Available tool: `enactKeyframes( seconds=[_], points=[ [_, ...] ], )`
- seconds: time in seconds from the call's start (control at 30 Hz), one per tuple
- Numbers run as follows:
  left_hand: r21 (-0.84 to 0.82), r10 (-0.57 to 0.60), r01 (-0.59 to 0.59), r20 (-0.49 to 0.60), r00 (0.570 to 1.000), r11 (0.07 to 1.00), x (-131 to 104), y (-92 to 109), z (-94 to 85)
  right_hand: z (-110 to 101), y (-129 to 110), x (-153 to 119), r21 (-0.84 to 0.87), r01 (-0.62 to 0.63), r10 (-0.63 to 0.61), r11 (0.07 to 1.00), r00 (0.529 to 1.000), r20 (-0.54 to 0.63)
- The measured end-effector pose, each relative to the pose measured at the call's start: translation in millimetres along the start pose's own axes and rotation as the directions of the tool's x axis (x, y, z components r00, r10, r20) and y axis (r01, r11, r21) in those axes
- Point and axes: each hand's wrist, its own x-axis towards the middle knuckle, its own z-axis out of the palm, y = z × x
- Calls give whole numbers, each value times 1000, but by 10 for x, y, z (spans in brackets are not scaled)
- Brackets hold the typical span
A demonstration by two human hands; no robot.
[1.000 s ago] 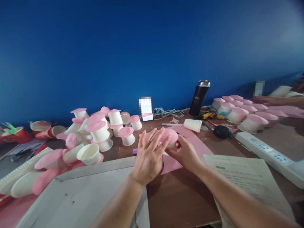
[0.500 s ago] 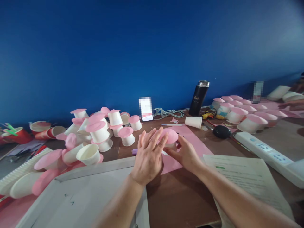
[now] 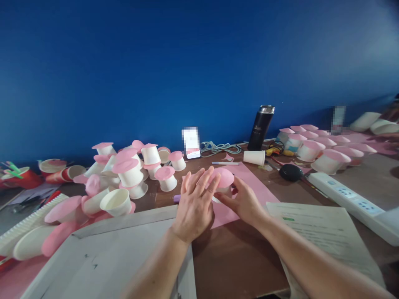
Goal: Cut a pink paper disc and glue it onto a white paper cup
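A white paper cup with a pink paper disc on top stands between my hands, over a pink sheet on the brown table. My left hand lies with fingers spread against the disc's left side and top. The thumb and fingers of my right hand grip the cup from the right. Much of the cup is hidden behind my hands. Left of them, an upturned cup with a pink disc stands near a pile of similar cups.
White board at front left; printed paper and power strip at right. Behind are a phone, a lying cup, a black bottle and more pink-topped cups. A person's hand shows far right.
Both my hands stay almost still around the cup and disc. At the far right, the other person's hand has shifted slightly.
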Motion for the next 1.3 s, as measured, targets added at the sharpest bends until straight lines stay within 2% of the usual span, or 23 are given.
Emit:
enactKeyframes(
  seconds=[0.53,0.9,1.0,1.13,1.3],
  points=[
    [-15,1,0,27,1000,1000,-5,-6,17,2,5,4,3,7,-7,1000,1000,-9],
    [-20,-34,34,-7,999,999,-5,-2,24,-5,-19,4,-4,4,-4,1000,1000,-13],
    [-25,-9,10,28,1000,1000,-10,-3,31,-6,-21,9,-1,10,-10,1000,1000,-9],
    [-11,-41,41,-1,999,999,-17,-10,47,-6,-15,12,-15,1,-1,1000,1000,-19],
    [-8,-32,33,22,999,999,-21,-12,57,-7,-4,14,-3,11,-12,1000,1000,-4]
  ],
)
